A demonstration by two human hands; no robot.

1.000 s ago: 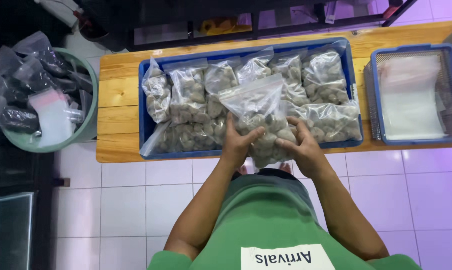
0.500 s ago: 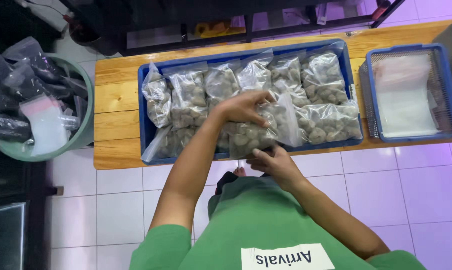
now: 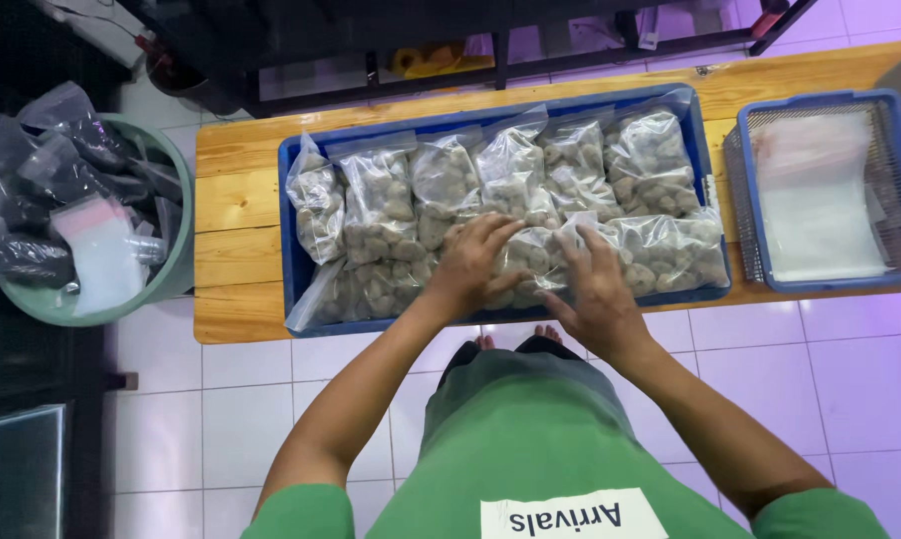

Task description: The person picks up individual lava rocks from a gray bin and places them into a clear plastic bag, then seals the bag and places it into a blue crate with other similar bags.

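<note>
Both hands, left (image 3: 475, 268) and right (image 3: 597, 289), lie spread, seemingly pressing 1 clear bag (image 3: 535, 262) in the blue crate (image 3: 293, 262).

Person in a green short-sleeved shirt

The green shirt (image 3: 530, 449) has short sleeves ending above bare forearms. A white label (image 3: 570, 516) with dark print sits on its chest, below a grey apron panel (image 3: 510, 384); bare toes (image 3: 515, 337) show above that panel.
</note>
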